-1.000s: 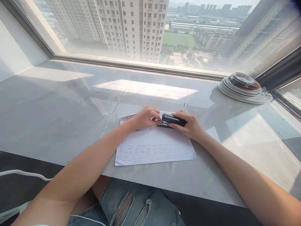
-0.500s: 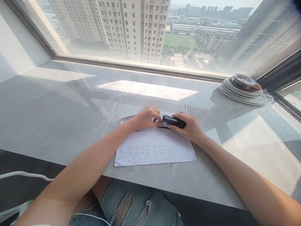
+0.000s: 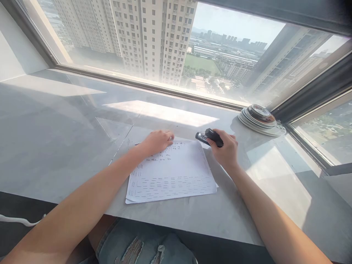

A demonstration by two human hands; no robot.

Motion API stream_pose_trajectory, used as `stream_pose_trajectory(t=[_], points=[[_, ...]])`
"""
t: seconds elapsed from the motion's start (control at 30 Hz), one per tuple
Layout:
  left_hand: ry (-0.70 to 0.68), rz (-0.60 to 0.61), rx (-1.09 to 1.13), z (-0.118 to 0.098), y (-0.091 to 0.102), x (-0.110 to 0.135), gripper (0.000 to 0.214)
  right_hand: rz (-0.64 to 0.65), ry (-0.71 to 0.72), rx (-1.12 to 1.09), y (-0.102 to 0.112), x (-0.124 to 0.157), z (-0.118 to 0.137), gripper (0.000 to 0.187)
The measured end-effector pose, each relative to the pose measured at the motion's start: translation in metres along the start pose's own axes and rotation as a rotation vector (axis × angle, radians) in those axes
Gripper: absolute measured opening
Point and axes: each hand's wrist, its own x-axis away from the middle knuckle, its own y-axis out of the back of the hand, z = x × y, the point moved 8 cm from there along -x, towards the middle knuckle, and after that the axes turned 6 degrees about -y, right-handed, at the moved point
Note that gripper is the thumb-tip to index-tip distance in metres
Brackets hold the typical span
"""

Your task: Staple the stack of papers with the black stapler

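A stack of printed white papers lies on the grey stone counter in front of me. My left hand rests on the papers' top left part, fingers curled down against the sheet. My right hand is closed round a black stapler and holds it just past the papers' top right corner, off the sheets.
A stack of plates sits at the back right by the window frame. A large window runs along the counter's far edge. A white cable hangs below the counter at the left. My jeans show under the near edge.
My right hand has drawn the stapler off the papers' top edge to the right. The left hand stays on the sheets. The camera has tilted up and shifted.
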Motion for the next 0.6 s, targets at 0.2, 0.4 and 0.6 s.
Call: stream_pose_trajectory(t=[0.2,0.4,0.6], points=[[0.053,-0.05,0.01,0.015,0.016,0.005,0.025,0.06,-0.008,0.048,-0.007,-0.005,-0.015,0.025],[0.076,0.011,-0.024,-0.014,0.003,0.005,0.03,0.138,-0.011,0.042,-0.016,-0.004,-0.019,0.027],[0.108,0.003,-0.018,-0.003,0.003,0.004,0.018,0.233,0.017,0.016,-0.024,-0.002,-0.016,0.027]])
